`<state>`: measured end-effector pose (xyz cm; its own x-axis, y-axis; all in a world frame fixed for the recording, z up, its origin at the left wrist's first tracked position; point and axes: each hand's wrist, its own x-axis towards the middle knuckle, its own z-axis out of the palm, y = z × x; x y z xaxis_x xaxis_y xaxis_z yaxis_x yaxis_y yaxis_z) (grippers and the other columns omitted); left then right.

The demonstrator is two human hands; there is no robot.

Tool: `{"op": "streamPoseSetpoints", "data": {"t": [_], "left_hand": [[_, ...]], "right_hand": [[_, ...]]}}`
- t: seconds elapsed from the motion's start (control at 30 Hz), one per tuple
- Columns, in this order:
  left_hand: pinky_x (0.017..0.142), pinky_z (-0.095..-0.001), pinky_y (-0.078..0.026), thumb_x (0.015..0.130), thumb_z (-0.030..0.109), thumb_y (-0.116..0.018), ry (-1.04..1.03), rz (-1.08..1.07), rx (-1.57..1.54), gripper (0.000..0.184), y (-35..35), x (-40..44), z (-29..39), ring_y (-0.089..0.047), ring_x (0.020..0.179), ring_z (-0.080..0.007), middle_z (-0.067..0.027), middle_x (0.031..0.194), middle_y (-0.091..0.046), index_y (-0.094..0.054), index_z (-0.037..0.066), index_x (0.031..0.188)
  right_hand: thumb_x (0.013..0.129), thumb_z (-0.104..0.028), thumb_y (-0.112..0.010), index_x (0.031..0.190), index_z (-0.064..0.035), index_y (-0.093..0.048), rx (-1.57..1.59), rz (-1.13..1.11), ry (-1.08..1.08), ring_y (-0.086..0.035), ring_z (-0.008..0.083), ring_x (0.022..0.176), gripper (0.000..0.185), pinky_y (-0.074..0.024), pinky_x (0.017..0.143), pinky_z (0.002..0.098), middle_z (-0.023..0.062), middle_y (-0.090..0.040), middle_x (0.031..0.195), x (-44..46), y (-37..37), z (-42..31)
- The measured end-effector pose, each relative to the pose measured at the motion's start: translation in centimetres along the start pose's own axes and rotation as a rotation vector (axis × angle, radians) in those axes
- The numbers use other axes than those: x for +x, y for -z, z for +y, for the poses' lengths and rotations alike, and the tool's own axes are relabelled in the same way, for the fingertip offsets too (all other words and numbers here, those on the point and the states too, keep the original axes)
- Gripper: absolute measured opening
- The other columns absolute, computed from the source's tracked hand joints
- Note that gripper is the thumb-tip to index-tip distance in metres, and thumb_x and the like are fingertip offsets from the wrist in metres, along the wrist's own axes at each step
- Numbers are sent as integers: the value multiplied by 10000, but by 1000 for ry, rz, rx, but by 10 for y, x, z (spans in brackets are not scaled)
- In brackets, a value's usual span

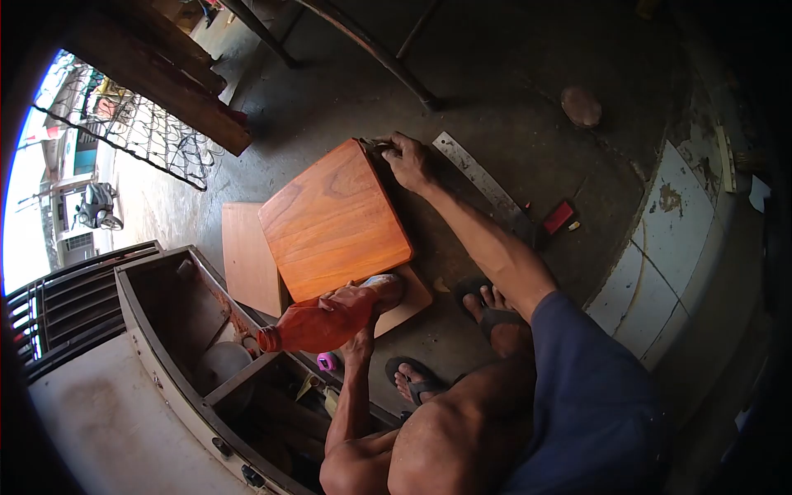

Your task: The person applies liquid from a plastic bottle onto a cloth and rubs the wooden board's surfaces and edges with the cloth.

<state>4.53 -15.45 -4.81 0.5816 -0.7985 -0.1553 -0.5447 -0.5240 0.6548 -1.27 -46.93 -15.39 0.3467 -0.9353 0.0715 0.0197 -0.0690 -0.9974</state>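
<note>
My left hand [358,342] is wrapped round a red-orange plastic bottle [326,322], which lies on its side with its neck towards the left. Behind the bottle is a glossy orange-brown wooden board [334,223] with dark grain. My right hand [406,162] is at the board's far corner, fingers closed on a small dark thing that I cannot make out. A paler wooden board [250,256] lies partly under the glossy one. Another pale wooden piece [406,307] shows beneath it, close to the bottle's base.
A metal ruler-like strip [478,177] and a red box [558,217] lie on the dark floor. At lower left stands an open-topped cabinet frame [206,388], with a pink tape measure [327,361] near it. Metal legs [371,45] and a timber beam [190,107] are further off.
</note>
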Motion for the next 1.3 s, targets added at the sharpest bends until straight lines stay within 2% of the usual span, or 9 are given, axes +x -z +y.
{"op": "streamPoseSetpoints", "data": {"t": [0.13, 0.27, 0.5, 0.63, 0.87, 1.03, 1.1, 1.23, 1.3], "left_hand": [[1107, -404, -344, 835, 345, -804, -15, -43, 36, 604, -3, 3, -10, -510, 1243, -282, -120, 1269, -572, -547, 48, 1294], [1113, -413, -350, 880, 291, -759, -89, 16, 21, 436, -3, 2, 1, -524, 1201, -287, -108, 1231, -578, -605, 58, 1215], [1111, -417, -364, 847, 265, -797, 19, 21, -28, 518, -6, 2, 9, -515, 1250, -300, -128, 1260, -576, -558, 35, 1244], [1098, -433, -381, 803, 236, -840, 14, 37, -51, 587, -4, -1, 5, -534, 1232, -302, -132, 1243, -578, -519, 39, 1253], [1085, -413, -381, 852, 276, -797, -29, 9, 52, 537, 0, 4, 17, -518, 1233, -289, -122, 1263, -573, -557, 41, 1271], [1061, -418, -362, 792, 236, -846, -44, 24, 118, 583, -1, 2, 12, -521, 1197, -281, -111, 1235, -588, -516, 61, 1240], [1077, -412, -350, 779, 196, -858, 0, 74, -89, 661, -4, 3, 20, -505, 1230, -262, -102, 1257, -588, -464, 61, 1292], [1095, -402, -321, 788, 207, -856, -77, -14, 147, 735, 4, 1, 16, -485, 1257, -251, -85, 1281, -577, -409, 56, 1351], [1098, -401, -315, 797, 232, -851, -123, -35, 248, 751, 6, 2, 16, -483, 1258, -251, -82, 1287, -573, -399, 53, 1369]], "right_hand": [[918, -66, -635, 1017, -87, -643, -2, -49, 212, -681, 289, 891, 102, -537, 770, 387, 110, -712, 952, -61, 11, 12], [839, 42, -641, 1109, -137, -684, -145, -389, -75, -655, 249, 978, 327, -548, 829, 384, 37, -725, 1036, -197, 99, -19], [904, -26, -628, 1130, -101, -671, 123, -131, -10, -628, 246, 990, 242, -513, 852, 352, 54, -707, 1119, -25, 24, -11], [834, 27, -665, 1071, -99, -703, -204, -151, 55, -656, 249, 970, 271, -536, 875, 309, 86, -689, 1046, -87, 28, -21], [896, -32, -670, 1100, -57, -697, 211, -22, -51, -673, 204, 919, 208, -542, 852, 334, 83, -722, 1033, -33, 31, -10], [863, -23, -663, 1051, -64, -698, -124, -151, 75, -668, 217, 983, 195, -532, 830, 354, 71, -738, 990, -82, 30, 2], [850, -5, -640, 1034, -76, -705, -16, -367, -114, -656, 212, 1015, 207, -531, 851, 356, 64, -738, 987, -112, 66, -10], [892, 18, -622, 1066, -54, -695, 230, 35, -128, -648, 162, 918, 202, -512, 834, 289, 56, -721, 992, -48, 34, 2], [893, 11, -620, 1060, -57, -691, 203, -88, -155, -655, 197, 936, 194, -511, 829, 310, 75, -720, 1013, -24, 15, -4]]}}
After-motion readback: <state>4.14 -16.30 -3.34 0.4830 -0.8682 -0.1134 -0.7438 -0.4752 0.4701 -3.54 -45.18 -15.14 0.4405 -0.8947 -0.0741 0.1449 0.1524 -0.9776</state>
